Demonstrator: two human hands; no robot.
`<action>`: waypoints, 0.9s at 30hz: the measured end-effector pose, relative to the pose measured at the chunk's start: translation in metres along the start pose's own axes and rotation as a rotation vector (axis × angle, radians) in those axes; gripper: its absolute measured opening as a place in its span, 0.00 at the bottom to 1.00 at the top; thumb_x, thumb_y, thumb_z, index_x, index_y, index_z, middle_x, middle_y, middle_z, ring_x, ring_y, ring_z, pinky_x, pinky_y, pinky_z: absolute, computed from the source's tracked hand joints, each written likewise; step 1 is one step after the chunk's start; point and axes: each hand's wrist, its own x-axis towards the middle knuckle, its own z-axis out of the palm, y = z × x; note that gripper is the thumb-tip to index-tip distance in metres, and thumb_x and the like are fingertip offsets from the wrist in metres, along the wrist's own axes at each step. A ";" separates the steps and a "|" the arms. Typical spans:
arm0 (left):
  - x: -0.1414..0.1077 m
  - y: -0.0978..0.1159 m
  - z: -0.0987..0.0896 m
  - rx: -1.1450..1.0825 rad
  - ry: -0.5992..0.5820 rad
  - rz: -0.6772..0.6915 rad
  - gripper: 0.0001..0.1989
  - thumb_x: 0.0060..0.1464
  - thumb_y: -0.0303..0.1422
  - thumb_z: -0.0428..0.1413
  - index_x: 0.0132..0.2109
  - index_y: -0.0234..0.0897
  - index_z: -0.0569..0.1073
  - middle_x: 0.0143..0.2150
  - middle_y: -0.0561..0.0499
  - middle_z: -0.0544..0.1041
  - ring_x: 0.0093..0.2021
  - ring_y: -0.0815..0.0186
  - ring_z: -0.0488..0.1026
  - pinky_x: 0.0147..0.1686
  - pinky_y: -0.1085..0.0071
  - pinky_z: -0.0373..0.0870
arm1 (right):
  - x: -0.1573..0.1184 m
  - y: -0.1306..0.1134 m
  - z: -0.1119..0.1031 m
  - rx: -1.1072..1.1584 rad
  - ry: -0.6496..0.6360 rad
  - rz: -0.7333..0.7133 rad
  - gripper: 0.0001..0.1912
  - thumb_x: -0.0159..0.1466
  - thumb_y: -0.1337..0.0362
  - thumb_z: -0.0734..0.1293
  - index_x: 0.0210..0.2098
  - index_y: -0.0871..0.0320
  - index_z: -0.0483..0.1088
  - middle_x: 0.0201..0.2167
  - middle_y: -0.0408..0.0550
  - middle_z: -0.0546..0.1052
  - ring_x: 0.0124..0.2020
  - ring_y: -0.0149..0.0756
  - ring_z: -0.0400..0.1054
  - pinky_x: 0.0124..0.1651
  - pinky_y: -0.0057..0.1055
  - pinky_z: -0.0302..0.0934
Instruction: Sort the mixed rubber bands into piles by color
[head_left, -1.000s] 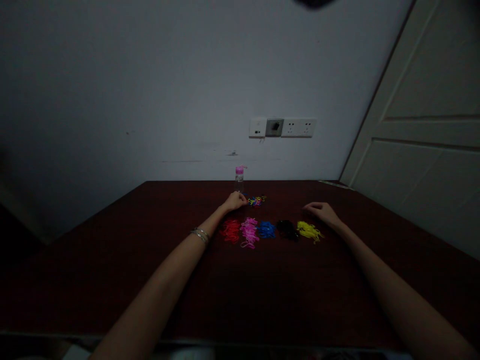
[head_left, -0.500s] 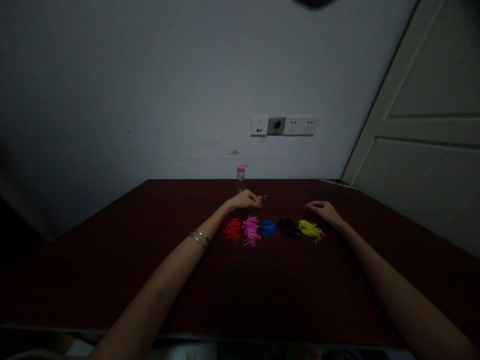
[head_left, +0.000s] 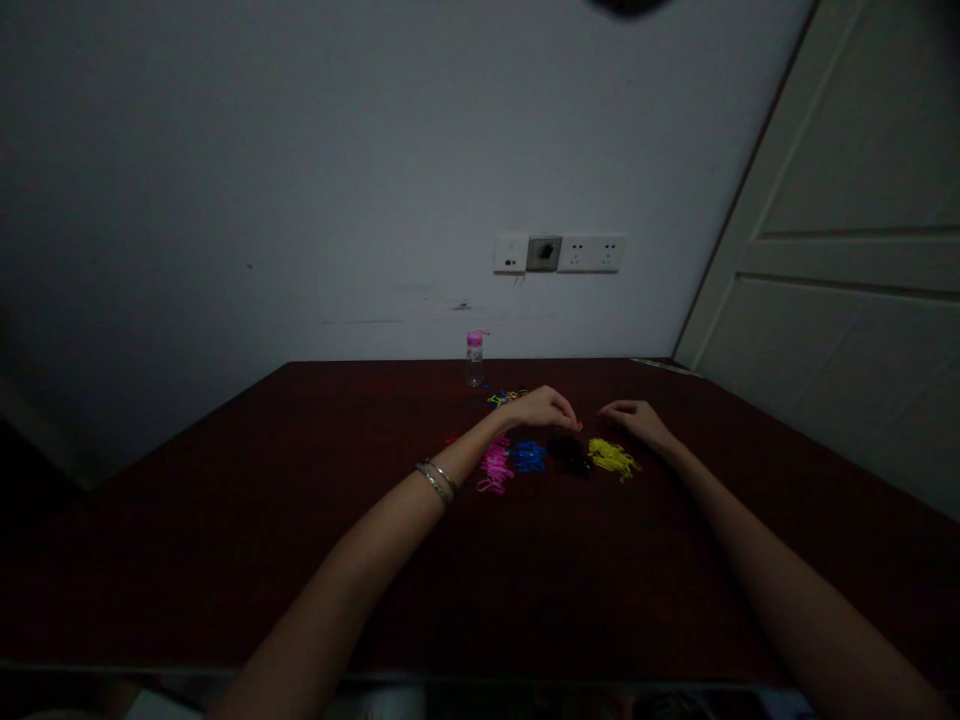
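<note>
The left hand (head_left: 546, 408) has just shifted rightward across the middle of the frame, from beside the mixed pile (head_left: 505, 399) to a place above the black pile (head_left: 571, 455), close to the right hand (head_left: 637, 420). That sets what it carries apart from the mixed pile and nearer the black and yellow ones. Its thumb and fingers are drawn together at the tips, apparently pinching a small orange-red piece (head_left: 578, 427), too small and dark to make out in full. The right hand lies at centre right, just behind the yellow pile (head_left: 613, 458), its fingers loosely bent and close together; whether its fingertips hold anything, I cannot tell. Below the left hand and forearm, the sorted colours run in a row over the dark red table (head_left: 585, 580): a bit of the red pile (head_left: 451, 439), mostly hidden by the forearm, then the pink pile (head_left: 495, 470), the blue pile (head_left: 528, 456), the black and, last on the right, the yellow. The mixed pile, partly covered by the left wrist, sits behind this row, near the clear bottle (head_left: 475, 368) with its pink cap (head_left: 475, 339), which stands upright toward the wall (head_left: 337, 200). Two bracelets (head_left: 437, 480) circle the left forearm.
</note>
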 end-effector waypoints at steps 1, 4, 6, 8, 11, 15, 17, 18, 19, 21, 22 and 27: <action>-0.001 0.000 0.000 -0.005 0.004 0.001 0.09 0.39 0.32 0.60 0.28 0.29 0.76 0.22 0.52 0.70 0.24 0.74 0.64 0.27 0.75 0.59 | -0.001 -0.006 0.001 0.023 -0.022 0.003 0.15 0.49 0.57 0.65 0.29 0.62 0.74 0.24 0.48 0.75 0.23 0.31 0.64 0.27 0.27 0.57; -0.004 -0.001 0.001 -0.034 0.004 -0.001 0.10 0.39 0.34 0.60 0.28 0.29 0.76 0.21 0.53 0.69 0.23 0.74 0.62 0.26 0.75 0.58 | -0.009 -0.031 0.003 0.115 -0.151 0.021 0.17 0.49 0.57 0.67 0.33 0.61 0.74 0.25 0.48 0.75 0.23 0.30 0.64 0.24 0.26 0.55; -0.006 -0.003 -0.001 -0.050 0.006 -0.007 0.10 0.39 0.34 0.60 0.29 0.30 0.76 0.21 0.54 0.68 0.23 0.75 0.61 0.25 0.76 0.57 | -0.017 -0.052 0.005 0.175 -0.303 0.013 0.18 0.49 0.57 0.68 0.37 0.60 0.73 0.26 0.47 0.75 0.24 0.31 0.65 0.23 0.26 0.55; -0.008 -0.007 -0.004 -0.054 0.019 -0.012 0.10 0.40 0.34 0.59 0.30 0.30 0.76 0.21 0.54 0.68 0.22 0.75 0.61 0.25 0.76 0.57 | -0.026 -0.071 0.006 0.224 -0.518 0.010 0.20 0.49 0.58 0.68 0.40 0.59 0.73 0.30 0.48 0.76 0.28 0.32 0.67 0.25 0.25 0.56; -0.009 -0.014 -0.008 -0.047 0.052 -0.016 0.12 0.40 0.34 0.59 0.32 0.30 0.77 0.22 0.53 0.69 0.22 0.75 0.60 0.24 0.75 0.56 | -0.034 -0.090 0.009 0.240 -0.658 0.012 0.21 0.49 0.58 0.69 0.41 0.59 0.72 0.31 0.49 0.76 0.29 0.32 0.67 0.26 0.26 0.57; -0.012 -0.017 -0.011 -0.035 0.075 -0.014 0.12 0.40 0.36 0.59 0.32 0.30 0.77 0.22 0.53 0.69 0.22 0.75 0.59 0.23 0.76 0.55 | -0.036 -0.096 0.014 0.216 -0.639 -0.012 0.18 0.48 0.58 0.70 0.37 0.60 0.73 0.29 0.50 0.76 0.27 0.32 0.66 0.27 0.27 0.58; -0.013 -0.016 -0.011 -0.044 0.073 -0.014 0.12 0.40 0.35 0.59 0.31 0.30 0.77 0.21 0.53 0.69 0.22 0.75 0.59 0.23 0.76 0.55 | -0.035 -0.096 0.016 0.226 -0.622 -0.024 0.17 0.48 0.57 0.70 0.35 0.60 0.74 0.29 0.50 0.76 0.27 0.32 0.67 0.27 0.28 0.59; -0.014 -0.016 -0.011 -0.053 0.074 -0.013 0.12 0.40 0.35 0.59 0.31 0.30 0.77 0.22 0.53 0.69 0.22 0.75 0.60 0.23 0.76 0.55 | -0.035 -0.096 0.016 0.224 -0.616 -0.023 0.16 0.48 0.57 0.70 0.34 0.60 0.74 0.29 0.50 0.76 0.28 0.33 0.67 0.28 0.28 0.59; -0.015 -0.016 -0.011 -0.063 0.075 -0.013 0.11 0.40 0.34 0.59 0.31 0.30 0.77 0.22 0.53 0.70 0.22 0.75 0.60 0.23 0.76 0.55 | -0.035 -0.096 0.017 0.217 -0.611 -0.017 0.16 0.48 0.56 0.70 0.33 0.60 0.74 0.29 0.51 0.76 0.28 0.33 0.68 0.28 0.29 0.59; -0.015 -0.017 -0.011 -0.081 0.078 -0.017 0.10 0.40 0.33 0.59 0.31 0.30 0.77 0.23 0.52 0.70 0.23 0.75 0.61 0.24 0.76 0.56 | -0.035 -0.096 0.017 0.196 -0.607 -0.002 0.16 0.48 0.56 0.70 0.32 0.60 0.74 0.29 0.52 0.76 0.28 0.34 0.68 0.28 0.29 0.60; -0.016 -0.018 -0.011 -0.087 0.077 -0.020 0.10 0.40 0.33 0.59 0.31 0.30 0.77 0.23 0.52 0.70 0.23 0.75 0.61 0.24 0.76 0.57 | -0.036 -0.096 0.017 0.189 -0.609 0.004 0.16 0.48 0.55 0.70 0.32 0.60 0.74 0.29 0.52 0.76 0.28 0.34 0.68 0.28 0.29 0.60; -0.016 -0.022 -0.009 -0.128 0.053 -0.039 0.09 0.41 0.32 0.58 0.31 0.31 0.76 0.22 0.53 0.69 0.22 0.76 0.61 0.23 0.76 0.56 | -0.036 -0.095 0.017 0.205 -0.618 0.021 0.14 0.48 0.57 0.70 0.30 0.59 0.73 0.27 0.49 0.76 0.27 0.32 0.67 0.27 0.27 0.59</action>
